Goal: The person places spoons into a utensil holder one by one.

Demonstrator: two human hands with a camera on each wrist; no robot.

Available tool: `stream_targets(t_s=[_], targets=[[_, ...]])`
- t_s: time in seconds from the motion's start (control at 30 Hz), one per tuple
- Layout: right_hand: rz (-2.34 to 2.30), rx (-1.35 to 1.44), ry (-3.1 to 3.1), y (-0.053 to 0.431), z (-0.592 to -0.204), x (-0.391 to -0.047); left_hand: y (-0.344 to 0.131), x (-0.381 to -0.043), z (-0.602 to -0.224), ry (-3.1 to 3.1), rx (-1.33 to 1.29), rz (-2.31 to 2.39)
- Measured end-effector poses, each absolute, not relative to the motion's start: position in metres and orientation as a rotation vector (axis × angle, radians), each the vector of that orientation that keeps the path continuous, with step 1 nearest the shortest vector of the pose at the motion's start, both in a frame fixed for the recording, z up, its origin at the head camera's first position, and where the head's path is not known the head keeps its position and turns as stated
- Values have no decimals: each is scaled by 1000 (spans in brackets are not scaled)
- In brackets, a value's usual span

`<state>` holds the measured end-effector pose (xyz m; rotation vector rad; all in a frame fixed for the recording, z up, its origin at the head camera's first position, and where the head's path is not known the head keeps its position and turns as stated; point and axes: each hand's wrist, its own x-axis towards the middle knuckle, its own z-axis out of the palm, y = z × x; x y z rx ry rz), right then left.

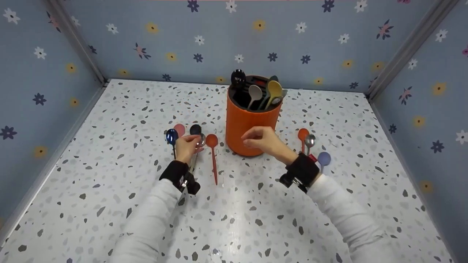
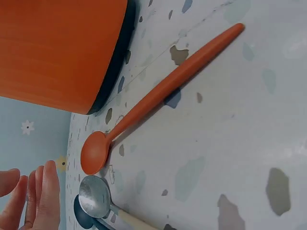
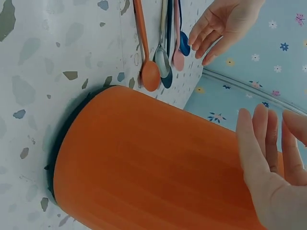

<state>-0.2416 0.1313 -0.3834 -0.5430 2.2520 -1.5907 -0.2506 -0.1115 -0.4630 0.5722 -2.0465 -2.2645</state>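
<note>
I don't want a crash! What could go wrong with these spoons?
The right grip is close to the orange holder, so it might bump and tip it. The silver spoon and dark spoon lie crowded together, so picking up one could nudge the other.

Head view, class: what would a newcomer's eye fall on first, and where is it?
The big orange holder draws the eye, standing upright toward the back of the speckled table, with spoons poking from its top. Next, the left hand hangs over loose spoons and the right hand before the holder, both empty.
</note>
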Motion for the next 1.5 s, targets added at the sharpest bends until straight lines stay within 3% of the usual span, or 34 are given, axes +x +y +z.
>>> stream_targets(t_s=[0.23, 0.83, 0.97, 1.07, 1.27, 1.4, 1.5], targets=[[-1524, -525, 2283, 132, -384, -229, -103, -246, -474, -2204, 603, -2206], [-1616, -390, 2107, 148, -438, -231, -84, -257, -502, -2516, 631, -1858], [-1606, -387, 2098, 150, -442, -229, -96, -293, -574, -2495, 483, -1796], [-1609, -390, 2082, 151, -445, -228, -105, -333, -649, -2568, 430, -1599], [-1619, -366, 2067, 154, -452, -227, -114, -372, -717, -2598, 415, -1518], [-1631, -346, 2062, 154, -454, -226, -110, -358, -689, -2588, 384, -1542], [-1632, -348, 2068, 154, -455, -225, -95, -317, -614, -2645, 459, -1558]])
